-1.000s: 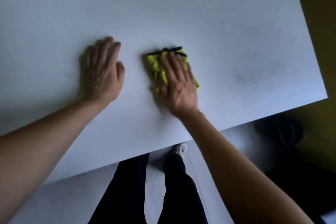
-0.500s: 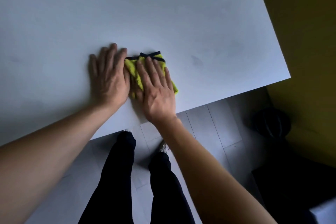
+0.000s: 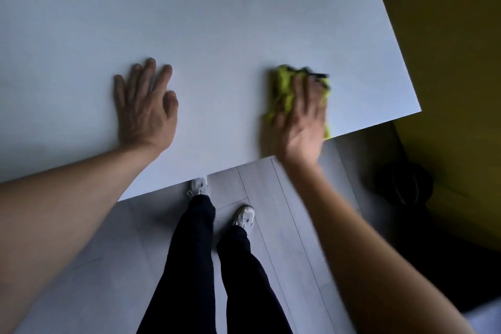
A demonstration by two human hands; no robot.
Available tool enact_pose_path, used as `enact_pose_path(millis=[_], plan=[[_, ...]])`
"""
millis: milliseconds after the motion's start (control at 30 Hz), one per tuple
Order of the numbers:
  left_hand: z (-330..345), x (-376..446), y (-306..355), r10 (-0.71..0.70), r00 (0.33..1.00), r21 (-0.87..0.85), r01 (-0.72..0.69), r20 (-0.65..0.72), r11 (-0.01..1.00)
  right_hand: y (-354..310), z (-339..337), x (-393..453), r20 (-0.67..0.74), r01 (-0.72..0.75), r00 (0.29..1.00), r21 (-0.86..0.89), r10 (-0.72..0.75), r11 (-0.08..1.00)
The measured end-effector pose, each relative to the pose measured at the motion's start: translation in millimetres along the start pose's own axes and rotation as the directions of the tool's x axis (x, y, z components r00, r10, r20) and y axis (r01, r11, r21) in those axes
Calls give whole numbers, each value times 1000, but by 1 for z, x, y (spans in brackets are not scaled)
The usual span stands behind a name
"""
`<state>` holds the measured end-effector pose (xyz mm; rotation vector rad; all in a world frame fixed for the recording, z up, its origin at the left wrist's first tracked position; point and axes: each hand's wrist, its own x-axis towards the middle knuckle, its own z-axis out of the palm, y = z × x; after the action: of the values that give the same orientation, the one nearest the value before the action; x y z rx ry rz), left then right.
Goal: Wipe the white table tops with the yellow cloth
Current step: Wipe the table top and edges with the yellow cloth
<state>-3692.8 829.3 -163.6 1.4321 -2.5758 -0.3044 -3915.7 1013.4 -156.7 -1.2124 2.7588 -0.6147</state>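
Note:
The white table top (image 3: 217, 22) fills the upper part of the view. A yellow cloth (image 3: 284, 89) with a dark trim lies bunched near the table's front right edge. My right hand (image 3: 303, 119) presses flat on the cloth with straight fingers, blurred by motion, its heel over the table edge. My left hand (image 3: 146, 108) rests flat on the bare table surface, well to the left of the cloth, fingers spread.
My legs in dark trousers and white shoes (image 3: 245, 218) stand on grey floor planks (image 3: 271, 225) below the table's front edge. A yellow wall (image 3: 447, 35) runs along the right side. A dark round object (image 3: 404, 184) sits on the floor at the right.
My right hand has swept the cloth to the right, away from my left hand and toward the table's right front corner. My left hand stays flat on the table.

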Motion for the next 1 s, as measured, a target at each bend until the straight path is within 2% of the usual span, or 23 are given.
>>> enact_pose_path(millis=[100,167,233,333,467,533,633,700,733,800,867,933,1000], plan=[[2,0,-2,9,1000,4,-9,-17,1000,-78,21,-48,104,238,963,95,-247,967],[3,0,-5,14,1000,10,-14,-17,1000,-115,31,-69,164,331,923,121,-347,936],[3,0,-6,23,999,18,-22,-23,1000,-118,34,-72,175,381,899,138,-401,914],[4,0,-5,27,999,14,-26,-35,1000,-84,25,-59,156,405,893,128,-422,905],[5,0,-3,22,999,17,-21,-29,1000,5,0,-15,56,190,980,27,-191,981],[5,0,-4,19,999,14,-19,-31,1000,43,-12,6,-3,76,997,-14,-76,997],[6,0,-2,17,999,25,-16,-39,1000,52,-14,25,-63,-157,986,-39,155,987],[6,1,-3,19,999,20,-18,-39,1000,34,-9,25,-78,-230,971,-51,226,972],[6,1,-3,19,999,19,-18,-40,1000,20,-4,22,-56,-176,983,-51,173,983],[6,1,-3,20,999,17,-19,-44,1000,-19,12,10,32,56,998,1,-56,998],[6,1,-3,21,998,1,-21,-60,1000,-73,29,-6,94,283,952,89,-291,955],[6,0,-4,30,996,-24,-32,-80,999,-117,41,-22,131,397,902,124,-411,910],[4,0,-7,36,994,-24,-38,-99,999,-127,46,-24,152,448,873,128,-464,885]])
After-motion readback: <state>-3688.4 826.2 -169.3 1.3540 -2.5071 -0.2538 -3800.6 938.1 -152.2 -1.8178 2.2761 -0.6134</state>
